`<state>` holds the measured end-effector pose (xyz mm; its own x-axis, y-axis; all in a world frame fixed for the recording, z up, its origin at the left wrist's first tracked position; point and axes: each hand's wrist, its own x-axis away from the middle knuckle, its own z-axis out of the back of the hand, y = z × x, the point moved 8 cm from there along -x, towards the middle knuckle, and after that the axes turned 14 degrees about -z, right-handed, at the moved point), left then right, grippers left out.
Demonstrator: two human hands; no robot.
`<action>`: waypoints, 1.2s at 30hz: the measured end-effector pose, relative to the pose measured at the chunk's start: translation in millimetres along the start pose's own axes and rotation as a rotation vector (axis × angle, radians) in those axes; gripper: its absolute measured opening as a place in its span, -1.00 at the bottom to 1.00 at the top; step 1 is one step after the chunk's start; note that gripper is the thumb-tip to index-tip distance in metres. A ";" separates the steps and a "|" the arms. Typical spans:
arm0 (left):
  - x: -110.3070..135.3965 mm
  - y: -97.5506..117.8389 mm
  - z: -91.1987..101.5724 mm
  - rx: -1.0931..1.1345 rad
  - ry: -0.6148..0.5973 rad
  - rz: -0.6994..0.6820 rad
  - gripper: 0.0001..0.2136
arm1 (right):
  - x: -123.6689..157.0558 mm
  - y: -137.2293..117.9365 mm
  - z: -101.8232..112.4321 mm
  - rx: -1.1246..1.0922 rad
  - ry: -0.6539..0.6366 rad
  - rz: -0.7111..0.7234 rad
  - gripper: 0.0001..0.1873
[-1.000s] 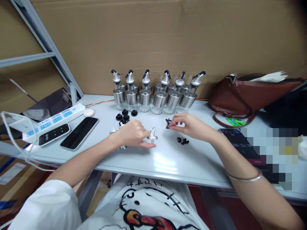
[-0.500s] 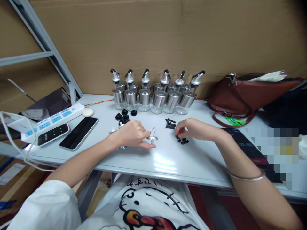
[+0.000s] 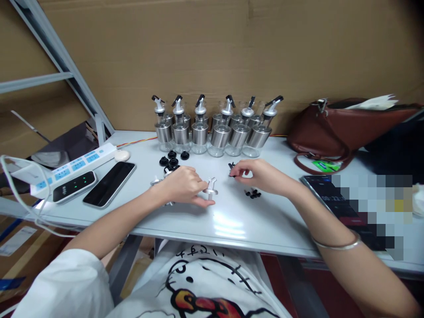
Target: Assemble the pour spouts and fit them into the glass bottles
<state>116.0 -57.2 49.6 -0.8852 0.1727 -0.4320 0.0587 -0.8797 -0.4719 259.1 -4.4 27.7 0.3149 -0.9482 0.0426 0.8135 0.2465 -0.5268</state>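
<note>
Silver spout (image 3: 211, 191) sits pinched in the palm-down left hand (image 3: 185, 187). Right hand (image 3: 260, 175) curls at black levers (image 3: 231, 167), fingertips nearly together, hold unclear.

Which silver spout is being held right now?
The silver spout pinched upright in the left hand. Those on the bottles have black levers; the loose ones are on the table.

Silver spout (image 3: 211, 191), black stoppers (image 3: 173, 162), reddish-brown bag (image 3: 371, 126), tan cardboard (image 3: 165, 53), white shirt (image 3: 212, 285) with black-lined, orange-red print (image 3: 205, 304)
</note>
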 end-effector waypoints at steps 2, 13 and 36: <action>0.2 0.8 -0.9 0.001 -0.003 -0.002 -0.54 | 1.7 -5.0 1.3 -0.163 0.008 0.019 -0.87; -0.4 5.2 -5.1 0.026 -0.027 -0.011 -0.55 | 11.7 -34.2 -4.4 -0.547 0.068 0.125 -0.89; -1.1 6.5 -5.3 0.019 -0.040 -0.019 -0.57 | 10.6 -28.2 -11.3 -0.789 0.038 0.010 -0.71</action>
<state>119.7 -60.8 43.0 -0.9040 0.1717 -0.3915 0.0333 -0.8848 -0.4648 234.0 -23.7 33.4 0.2918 -0.9564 0.0136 0.2195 0.0531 -0.9742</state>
